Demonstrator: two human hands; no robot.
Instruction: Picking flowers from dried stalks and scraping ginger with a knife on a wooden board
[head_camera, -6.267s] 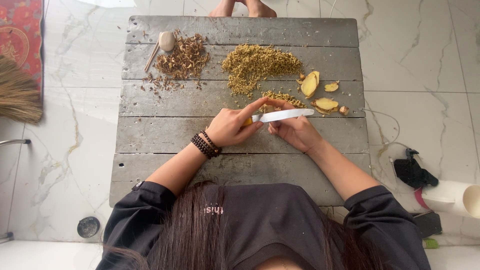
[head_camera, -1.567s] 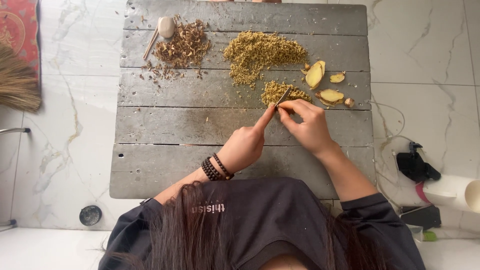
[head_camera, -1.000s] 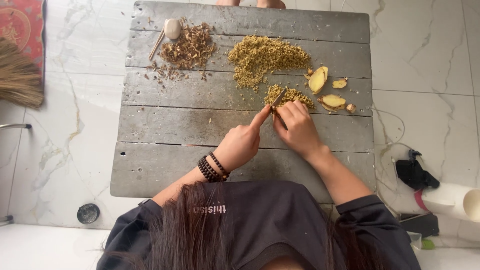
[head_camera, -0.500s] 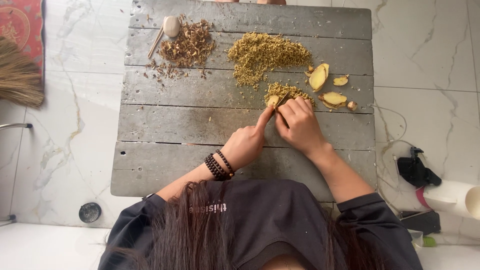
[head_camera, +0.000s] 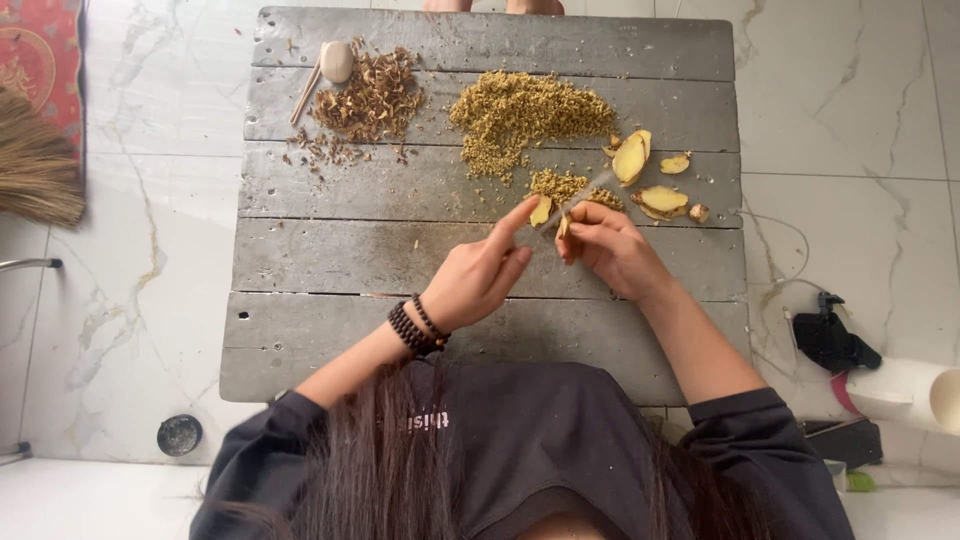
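Note:
My right hand (head_camera: 612, 248) is closed around a thin knife (head_camera: 588, 192), whose blade points away to the far right over a small heap of chopped ginger (head_camera: 558, 184). My left hand (head_camera: 478, 282) wears a dark bead bracelet. Its forefinger is stretched out and its tip touches a small yellow ginger piece (head_camera: 540, 211) beside the blade. The other fingers are loosely curled and hold nothing. Both hands hover over the grey wooden plank table (head_camera: 330, 250).
A large pile of chopped ginger (head_camera: 525, 110) lies beyond the hands, with ginger slices (head_camera: 632, 158) to its right. Brown peelings (head_camera: 370, 95) and a pale round object (head_camera: 336, 60) lie far left. On the marble floor are a broom (head_camera: 35, 170), a black lid (head_camera: 180, 435) and a white roll (head_camera: 905, 390).
Earlier the knife lay flat between both hands, then worked at the small ginger heap. Now the blade is angled away and my left forefinger rests on a ginger piece next to it.

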